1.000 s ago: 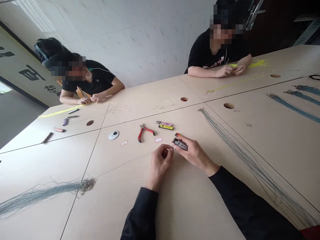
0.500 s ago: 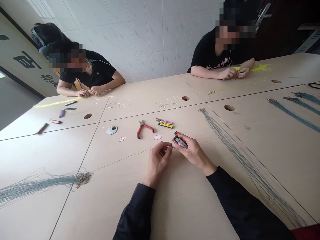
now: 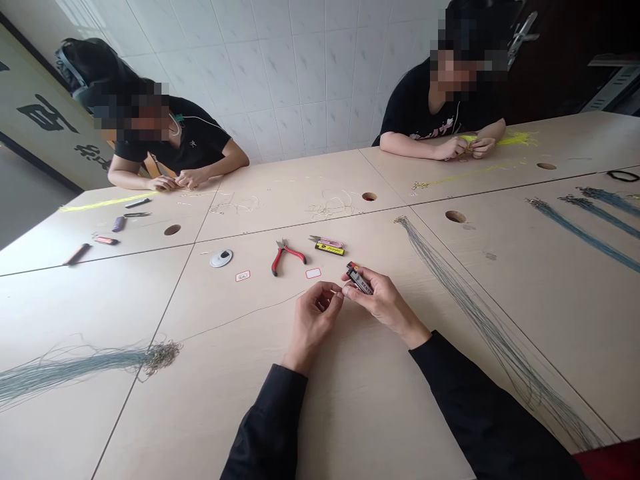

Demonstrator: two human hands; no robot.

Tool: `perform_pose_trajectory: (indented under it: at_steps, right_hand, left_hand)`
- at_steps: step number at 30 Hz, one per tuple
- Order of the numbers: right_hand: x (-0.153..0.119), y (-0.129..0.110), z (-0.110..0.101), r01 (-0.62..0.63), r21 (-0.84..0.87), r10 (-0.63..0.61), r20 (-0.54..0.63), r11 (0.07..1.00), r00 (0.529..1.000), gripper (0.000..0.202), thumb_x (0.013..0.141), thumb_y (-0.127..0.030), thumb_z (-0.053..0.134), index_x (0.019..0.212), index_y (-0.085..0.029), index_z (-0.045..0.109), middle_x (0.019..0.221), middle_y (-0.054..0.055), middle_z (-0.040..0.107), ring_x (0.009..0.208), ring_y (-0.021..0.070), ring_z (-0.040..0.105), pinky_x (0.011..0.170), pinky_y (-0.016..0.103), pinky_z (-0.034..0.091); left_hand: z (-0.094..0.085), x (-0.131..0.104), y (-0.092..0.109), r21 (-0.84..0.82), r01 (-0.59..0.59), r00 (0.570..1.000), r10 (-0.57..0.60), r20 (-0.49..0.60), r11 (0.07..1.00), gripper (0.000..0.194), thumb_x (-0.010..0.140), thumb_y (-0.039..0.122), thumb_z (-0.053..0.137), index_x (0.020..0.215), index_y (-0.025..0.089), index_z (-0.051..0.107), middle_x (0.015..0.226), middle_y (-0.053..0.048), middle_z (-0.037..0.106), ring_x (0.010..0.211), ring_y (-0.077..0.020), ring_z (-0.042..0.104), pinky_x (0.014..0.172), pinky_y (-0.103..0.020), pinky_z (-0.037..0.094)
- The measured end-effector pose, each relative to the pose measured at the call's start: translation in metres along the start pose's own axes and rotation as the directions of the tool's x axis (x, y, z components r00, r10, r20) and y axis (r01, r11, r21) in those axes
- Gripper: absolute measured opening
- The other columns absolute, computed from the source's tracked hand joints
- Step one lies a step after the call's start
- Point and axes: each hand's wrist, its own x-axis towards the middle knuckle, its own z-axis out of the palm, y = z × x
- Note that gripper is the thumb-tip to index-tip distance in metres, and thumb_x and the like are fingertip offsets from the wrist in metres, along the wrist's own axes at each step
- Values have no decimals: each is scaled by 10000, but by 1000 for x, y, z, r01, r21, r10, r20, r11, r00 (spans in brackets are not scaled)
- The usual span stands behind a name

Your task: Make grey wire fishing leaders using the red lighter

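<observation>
My left hand (image 3: 316,319) is closed, with thumb and forefinger pinching the end of a thin cord (image 3: 250,311). That cord trails left to a bundle of blue-grey cords (image 3: 75,370) with small metal pieces at its near end. In my right hand (image 3: 387,300) is a lighter (image 3: 360,279) with a dark and silver body and a red top. The right fingertips meet the left ones; the cord's tip between them is too small to make out. Red-handled pliers (image 3: 289,257), thread snips (image 3: 326,241) and a yellow lighter (image 3: 330,249) lie beyond my hands.
Another cord bundle (image 3: 465,307) stretches along my right, with several shorter ones (image 3: 585,227) farther right. A metal disc (image 3: 221,258) and red-edged labels (image 3: 313,273) lie on the table (image 3: 360,400). Two people (image 3: 175,147) work with yellow cords across from me.
The lighter's red top now shows more clearly above my right fingers. My hands stay together in nearly the same place; the whole view has shifted slightly.
</observation>
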Motion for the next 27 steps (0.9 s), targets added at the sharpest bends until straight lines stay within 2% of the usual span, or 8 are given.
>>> perform_pose_trajectory:
  at_steps: [5, 9, 14, 16, 21, 27]
  right_hand:
    - [-1, -4, 0, -17, 55, 16, 20, 998, 1000, 288, 847, -397, 637, 1014, -162, 649, 903, 40, 657, 842, 167, 619, 783, 265, 472]
    - [-1, -4, 0, -73, 26, 71, 64, 997, 995, 283, 851, -407, 637, 983, -160, 681, 768, 11, 610, 696, 131, 550, 654, 236, 436]
    - [1, 3, 1, -54, 20, 52, 108, 998, 993, 300, 837, -433, 655, 942, -154, 692, 723, 6, 554, 624, 113, 472, 562, 231, 370]
    - [2, 5, 1, -45, 16, 43, 113, 999, 993, 301, 840, -440, 649, 909, -149, 683, 703, 4, 533, 609, 109, 451, 544, 230, 352]
    - [2, 4, 2, -45, -30, 48, 97, 999, 994, 295, 850, -444, 625, 821, -151, 629, 582, -42, 369, 511, 83, 320, 450, 224, 248]
    - [1, -1, 3, -97, 7, 96, 117, 995, 988, 291, 861, -451, 605, 804, -166, 581, 578, -42, 404, 471, 71, 327, 404, 207, 254]
  left_hand:
    - [-2, 2, 1, -119, 46, 999, -49, -22, 992, 213, 823, 366, 653, 824, 153, 654, 651, 21, 578, 525, -66, 367, 510, -211, 293]
    - [-5, 5, 7, -231, 124, 988, -142, -62, 965, 199, 783, 351, 706, 792, 153, 686, 655, 8, 614, 528, -67, 423, 534, -213, 338]
    - [-6, 4, 14, -302, 160, 982, -184, -52, 940, 184, 732, 329, 758, 784, 153, 747, 637, -16, 650, 539, -81, 469, 542, -219, 364]
    - [-6, 4, 15, -318, 174, 979, -198, -43, 932, 183, 712, 322, 774, 777, 151, 758, 639, -19, 659, 539, -77, 467, 544, -217, 366]
    - [-6, 4, 15, -314, 192, 976, -215, -39, 930, 216, 688, 339, 793, 770, 141, 761, 595, -5, 628, 510, -60, 416, 521, -211, 337]
    - [-8, 4, 14, -310, 211, 969, -239, -54, 927, 218, 687, 348, 795, 768, 148, 767, 554, 9, 587, 512, -60, 400, 503, -208, 300]
